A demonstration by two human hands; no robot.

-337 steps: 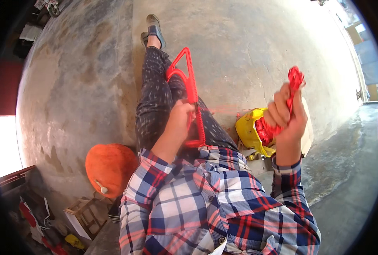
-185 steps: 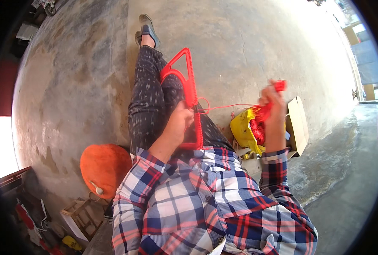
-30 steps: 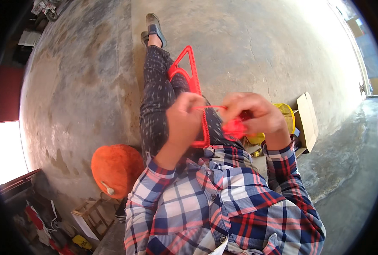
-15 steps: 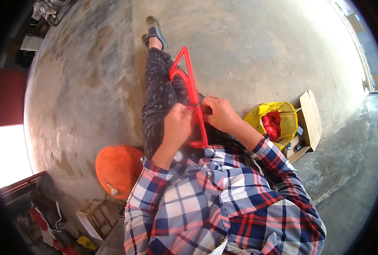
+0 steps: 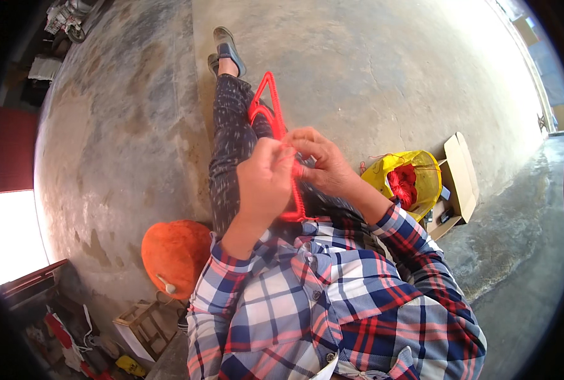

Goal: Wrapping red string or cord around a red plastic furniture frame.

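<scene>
Red frame (image 5: 277,122), both hands (image 5: 264,180) (image 5: 326,166) pinching closely at its middle.

Floor (image 5: 466,69) glares upper right (edges bend).

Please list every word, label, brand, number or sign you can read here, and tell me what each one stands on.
None can be read.
Red frame between the hands: no readable text.
Yellow container and open cardboard box: none legible.
Cluttered things at the lower left and the motorbike at the upper left: too small and dim to tell.
</scene>
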